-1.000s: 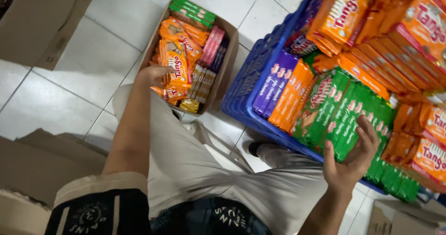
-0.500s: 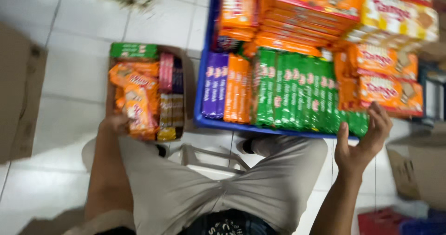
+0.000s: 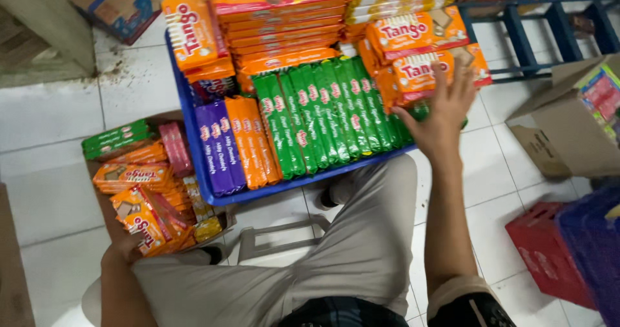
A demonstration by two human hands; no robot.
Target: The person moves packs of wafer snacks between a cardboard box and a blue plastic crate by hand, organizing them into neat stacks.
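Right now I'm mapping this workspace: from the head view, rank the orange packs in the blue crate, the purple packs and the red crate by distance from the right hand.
From the right hand:
1. Orange packs, right under the fingertips at the blue crate's right end.
2. Red crate, on the floor to the lower right.
3. Purple packs, at the blue crate's left end.

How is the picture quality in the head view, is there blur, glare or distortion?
Head view: even indoor light and soft shadows; mild glare on the green packets; the right hand is slightly motion-blurred; the left hand is sharper; floor tile lines bend towards the edges.
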